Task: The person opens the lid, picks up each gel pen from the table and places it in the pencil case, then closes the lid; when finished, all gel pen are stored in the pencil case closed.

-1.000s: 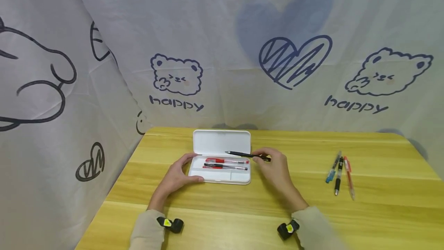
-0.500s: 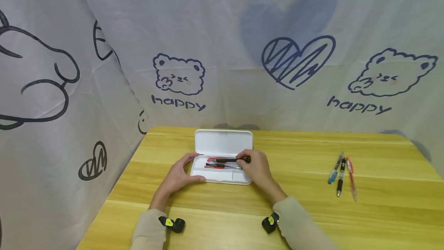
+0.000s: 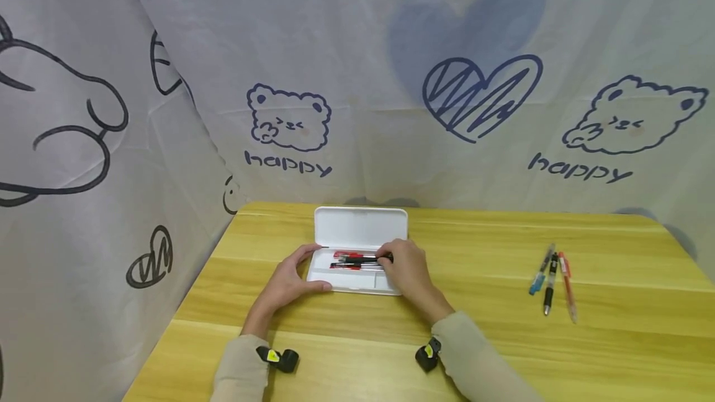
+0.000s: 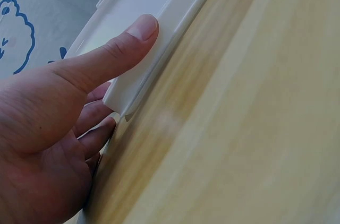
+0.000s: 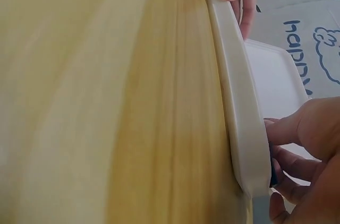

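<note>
Pinched in the grip of the right hand (image 3: 408, 269): a black pen (image 3: 359, 259), inside the outline of the open pen case (image 3: 349, 281); cannot tell whether touching the pens below or just above. Clamped on the nine o'clock end of the same case, thumb along the front edge: the grip of the left hand (image 3: 286, 284).

Likeliest trouble, by judgement: a crossed or rolling pen, from letting go on top of the red pen (image 3: 345, 255) and the black-capped pen (image 3: 347, 265) rather than alongside. Could also catch on the divider (image 3: 375, 279) toward four o'clock and end up tilted. With too hard a push from three o'clock, could skid the case across the table (image 3: 346, 330), especially with a slack left hand. Might knock the raised lid (image 3: 360, 227) at twelve o'clock with the knuckles.

Well apart at three o'clock from the case: a blue-ended pen (image 3: 542, 270), a black-and-clear pen (image 3: 549, 294) and a clear red pen (image 3: 568, 288), all loose. Beyond the lid, toward twelve, a printed cloth (image 3: 368, 166). Most in the way: the right hand itself, hiding the pen's near end and the case's three o'clock end.
</note>
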The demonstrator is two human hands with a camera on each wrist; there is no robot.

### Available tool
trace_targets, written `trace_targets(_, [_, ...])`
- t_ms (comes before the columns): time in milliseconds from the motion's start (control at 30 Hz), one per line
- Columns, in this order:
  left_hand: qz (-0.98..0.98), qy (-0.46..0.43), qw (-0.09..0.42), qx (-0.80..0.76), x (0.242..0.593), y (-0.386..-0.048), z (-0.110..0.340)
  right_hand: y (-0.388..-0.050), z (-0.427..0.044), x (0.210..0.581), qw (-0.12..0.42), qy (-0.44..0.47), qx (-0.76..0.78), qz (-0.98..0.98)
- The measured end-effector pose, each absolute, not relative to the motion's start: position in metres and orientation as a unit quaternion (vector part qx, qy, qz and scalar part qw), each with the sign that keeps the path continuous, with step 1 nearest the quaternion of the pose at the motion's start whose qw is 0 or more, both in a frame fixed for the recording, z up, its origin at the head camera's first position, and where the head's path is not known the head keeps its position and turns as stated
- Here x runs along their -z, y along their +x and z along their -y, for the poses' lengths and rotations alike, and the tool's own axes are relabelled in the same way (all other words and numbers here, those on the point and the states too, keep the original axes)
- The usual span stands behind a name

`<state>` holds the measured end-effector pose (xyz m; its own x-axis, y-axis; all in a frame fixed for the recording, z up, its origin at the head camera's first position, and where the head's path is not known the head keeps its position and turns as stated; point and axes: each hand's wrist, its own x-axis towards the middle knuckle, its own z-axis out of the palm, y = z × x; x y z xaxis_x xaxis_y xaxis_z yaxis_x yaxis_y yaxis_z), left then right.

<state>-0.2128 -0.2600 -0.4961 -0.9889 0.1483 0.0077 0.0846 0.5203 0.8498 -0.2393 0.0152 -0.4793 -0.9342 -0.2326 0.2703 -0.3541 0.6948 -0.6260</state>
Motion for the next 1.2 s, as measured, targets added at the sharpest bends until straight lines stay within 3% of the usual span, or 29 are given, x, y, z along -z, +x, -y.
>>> trace_targets(300, [-0.875,0.062,0.037,-0.479,0.5,-0.212,0.256,-0.238,-0.019,0.479,0.074,0.155,-0.402,0.9])
trace_targets(600, [-0.871,0.073,0.033,-0.485,0.497,-0.213,0.254,-0.234,-0.054,0.467,0.059,0.137,-0.493,0.857])
trace_targets(1200, [-0.879,0.059,0.04,-0.472,0.495,-0.212,0.258,-0.209,-0.159,0.427,0.164,0.142,-0.462,0.86])
